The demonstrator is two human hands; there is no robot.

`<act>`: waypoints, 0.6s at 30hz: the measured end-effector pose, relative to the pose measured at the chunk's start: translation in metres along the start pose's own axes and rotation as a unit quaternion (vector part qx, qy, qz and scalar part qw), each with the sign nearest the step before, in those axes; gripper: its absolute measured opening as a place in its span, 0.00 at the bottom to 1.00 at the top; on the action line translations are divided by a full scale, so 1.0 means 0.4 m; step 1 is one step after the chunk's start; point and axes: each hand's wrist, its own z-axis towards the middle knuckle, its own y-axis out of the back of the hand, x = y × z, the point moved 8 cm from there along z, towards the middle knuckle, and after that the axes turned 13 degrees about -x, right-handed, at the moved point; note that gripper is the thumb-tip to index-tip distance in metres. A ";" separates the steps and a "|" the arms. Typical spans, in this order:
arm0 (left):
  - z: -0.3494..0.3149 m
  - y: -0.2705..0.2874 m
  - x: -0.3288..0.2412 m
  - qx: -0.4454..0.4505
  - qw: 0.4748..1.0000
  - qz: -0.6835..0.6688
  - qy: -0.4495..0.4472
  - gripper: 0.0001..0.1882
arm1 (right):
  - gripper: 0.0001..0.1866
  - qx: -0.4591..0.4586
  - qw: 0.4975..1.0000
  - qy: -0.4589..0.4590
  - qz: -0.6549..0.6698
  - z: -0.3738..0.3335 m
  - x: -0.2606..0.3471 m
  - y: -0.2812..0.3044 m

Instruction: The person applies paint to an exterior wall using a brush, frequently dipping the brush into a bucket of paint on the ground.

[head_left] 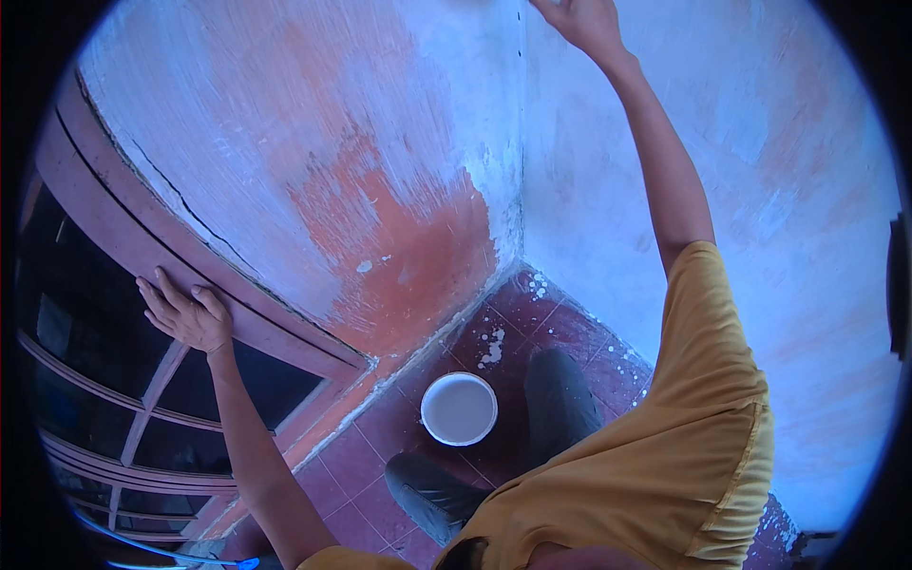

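My left hand [192, 315] rests with fingers spread on the pinkish wooden window frame [275, 339] at the left. At the top edge, my right hand [581, 21] is raised beside the wall corner. Its fingertips are cut off by the picture's edge, and they look bent round something I cannot make out. A pale blurred shape [472, 1] shows just left of them. The left wall [380, 228] has streaky white paint over orange, with a bare orange patch low down. On the right wall [760, 171] the white coat is thin and patchy.
A round white bucket [459, 408] of pale paint stands on the dark red tiled floor [366, 465] between my legs. White paint splashes [491, 348] dot the tiles by the corner. Dark window panes [90, 294] lie at left; a blue cord [142, 560] runs along the lower left.
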 end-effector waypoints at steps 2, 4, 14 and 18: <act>-0.004 -0.005 -0.007 -0.002 1.000 0.001 -0.005 0.29 | 0.14 -0.022 0.997 -0.070 0.006 -0.007 0.020 -0.011; -0.008 -0.005 -0.009 -0.008 1.000 0.003 -0.007 0.28 | 0.14 -0.045 0.989 -0.139 0.013 -0.042 -0.034 -0.036; -0.004 -0.006 -0.009 -0.019 1.000 0.012 -0.018 0.30 | 0.17 0.256 0.959 -0.105 -0.069 -0.824 -0.243 -0.154; -0.008 -0.008 -0.013 -0.015 1.000 0.013 -0.017 0.29 | 0.15 0.381 0.913 -0.118 -0.086 -0.885 -0.288 -0.182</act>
